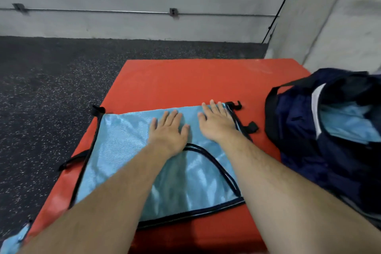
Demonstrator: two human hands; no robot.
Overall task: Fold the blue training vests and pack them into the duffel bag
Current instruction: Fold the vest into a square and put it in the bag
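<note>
A shiny light-blue training vest with black trim lay spread flat on a red padded mat, its far edge toward the grey wall. Both hands pressed on it near that far edge — the left hand and the right hand side by side, palms down, fingers straight and slightly spread, gripping nothing. A dark navy fabric duffel bag sat open at the right of the mat, light-blue cloth visible inside — another blue piece showed at the near left corner.
</note>
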